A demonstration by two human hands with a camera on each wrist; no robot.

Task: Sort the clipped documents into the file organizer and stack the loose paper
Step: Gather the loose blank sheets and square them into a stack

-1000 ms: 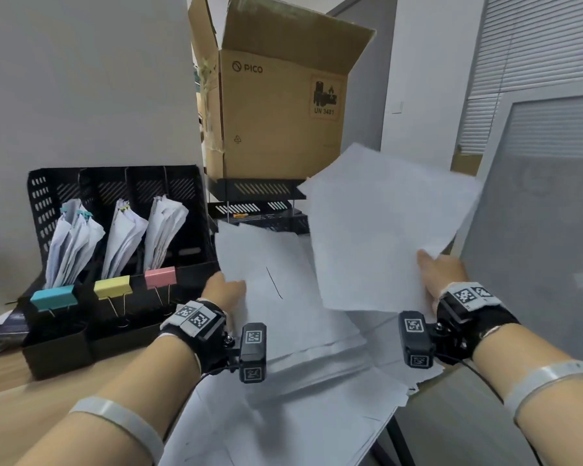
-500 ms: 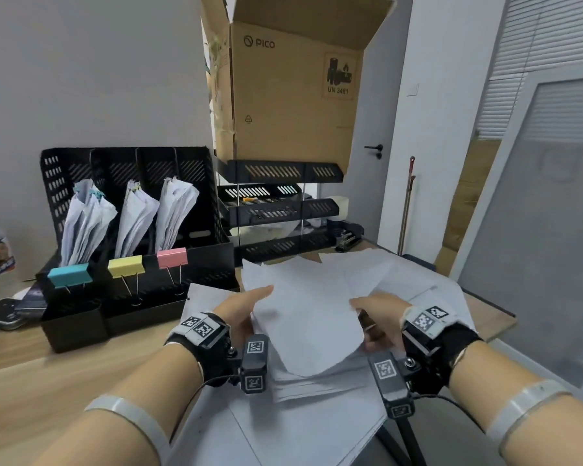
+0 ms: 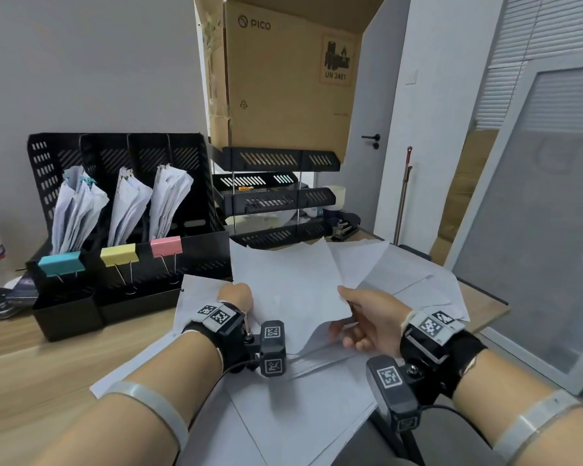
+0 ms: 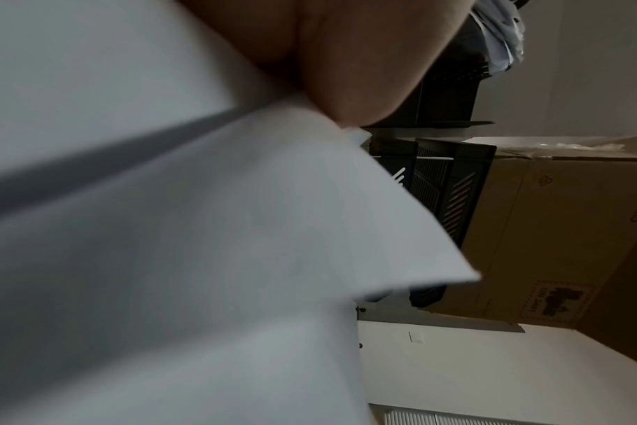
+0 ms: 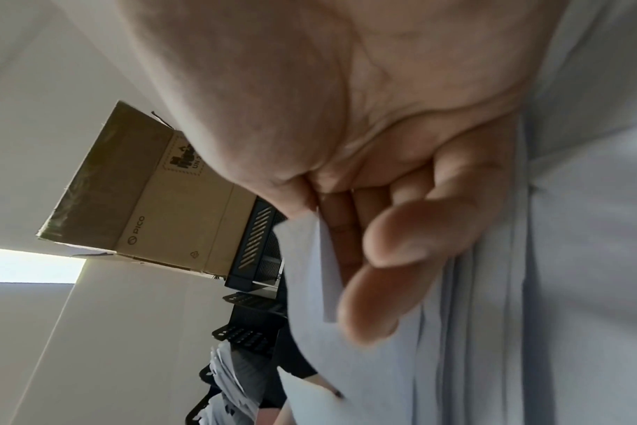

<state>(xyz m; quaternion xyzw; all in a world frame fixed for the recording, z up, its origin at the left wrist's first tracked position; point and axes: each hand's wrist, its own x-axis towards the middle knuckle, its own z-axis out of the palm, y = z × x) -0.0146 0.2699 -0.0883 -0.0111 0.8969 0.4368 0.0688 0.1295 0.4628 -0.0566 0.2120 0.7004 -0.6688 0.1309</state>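
A loose white sheet [image 3: 283,290] hangs slightly raised over the untidy pile of loose paper [image 3: 300,398] on the table. My right hand [image 3: 360,314] pinches the sheet's right edge, thumb on top and fingers curled beneath; the right wrist view shows the sheet's edge [image 5: 310,287] between thumb and fingers [image 5: 400,230]. My left hand [image 3: 236,295] lies at the sheet's left side with its fingers hidden under the paper. In the left wrist view only its heel [image 4: 346,57] shows against the paper [image 4: 237,230]. The black file organizer [image 3: 199,260] holds three clipped documents: blue clip [image 3: 60,264], yellow [image 3: 119,254], pink [image 3: 166,246].
Black stacked letter trays [image 3: 276,200] stand behind the pile, with a tall open cardboard box [image 3: 283,79] on top. A stapler [image 3: 345,227] sits at the back. The table's right edge [image 3: 485,307] is close; a grey panel [image 3: 535,247] leans beyond it.
My right hand has brought the sheet down from high on the right to just above the pile, between both hands. My left hand has stayed at the pile's left side.
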